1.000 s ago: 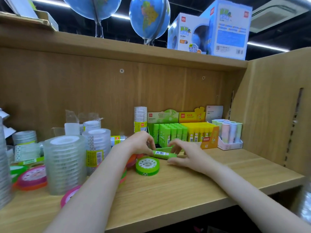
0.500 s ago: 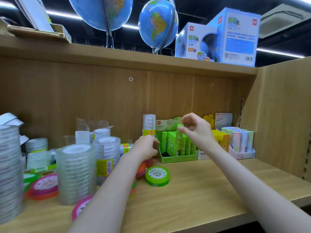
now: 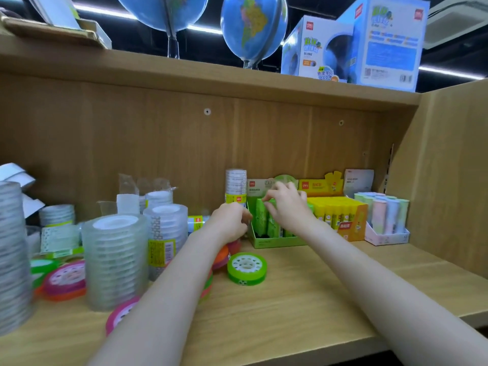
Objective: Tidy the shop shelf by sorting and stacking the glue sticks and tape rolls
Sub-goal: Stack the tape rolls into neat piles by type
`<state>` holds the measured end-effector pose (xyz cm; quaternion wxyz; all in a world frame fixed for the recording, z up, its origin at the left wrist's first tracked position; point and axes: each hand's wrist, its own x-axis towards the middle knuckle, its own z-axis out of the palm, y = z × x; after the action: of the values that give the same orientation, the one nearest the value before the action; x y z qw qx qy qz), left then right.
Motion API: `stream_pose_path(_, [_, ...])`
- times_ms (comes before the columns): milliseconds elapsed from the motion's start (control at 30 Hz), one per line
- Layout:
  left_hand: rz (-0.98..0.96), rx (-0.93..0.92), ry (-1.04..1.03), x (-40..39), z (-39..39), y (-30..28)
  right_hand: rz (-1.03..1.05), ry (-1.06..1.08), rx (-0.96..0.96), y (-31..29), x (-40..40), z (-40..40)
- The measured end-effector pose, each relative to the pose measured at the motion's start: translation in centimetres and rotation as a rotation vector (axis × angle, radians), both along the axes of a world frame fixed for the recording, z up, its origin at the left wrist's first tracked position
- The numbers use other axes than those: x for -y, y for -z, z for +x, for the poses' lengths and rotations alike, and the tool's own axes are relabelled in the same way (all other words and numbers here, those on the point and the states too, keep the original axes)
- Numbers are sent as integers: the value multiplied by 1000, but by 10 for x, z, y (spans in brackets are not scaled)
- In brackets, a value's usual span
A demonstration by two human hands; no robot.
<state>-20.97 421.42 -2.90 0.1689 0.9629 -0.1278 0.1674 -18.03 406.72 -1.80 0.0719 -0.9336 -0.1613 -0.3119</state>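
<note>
The right hand has carried the green glue stick from the shelf into the green box, fingers pinching it. The left hand stays curled, holding nothing seen. One more sorted.

On the wooden shelf, the right hand reaches over the green glue sticks standing in their green display box, fingers curled at their tops. The left hand hovers just beside the box, above a green tape roll.
</note>
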Motion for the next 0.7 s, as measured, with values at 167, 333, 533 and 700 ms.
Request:
stream_pose_path(167, [-54,209,12,14,-12,-14,29,-39,-75,12,19,-15])
stream_pose_path(333, [-213,326,49,21,-21,-32,320,-104,-75,19,41,-55])
stream_pose_path(533, [-139,287,-23,4,-51,-48,272,-453,-513,26,22,-98])
stream_pose_path(700, [-156,347,-9,-22,-108,-31,12,-426,-474,36,-3,-117])
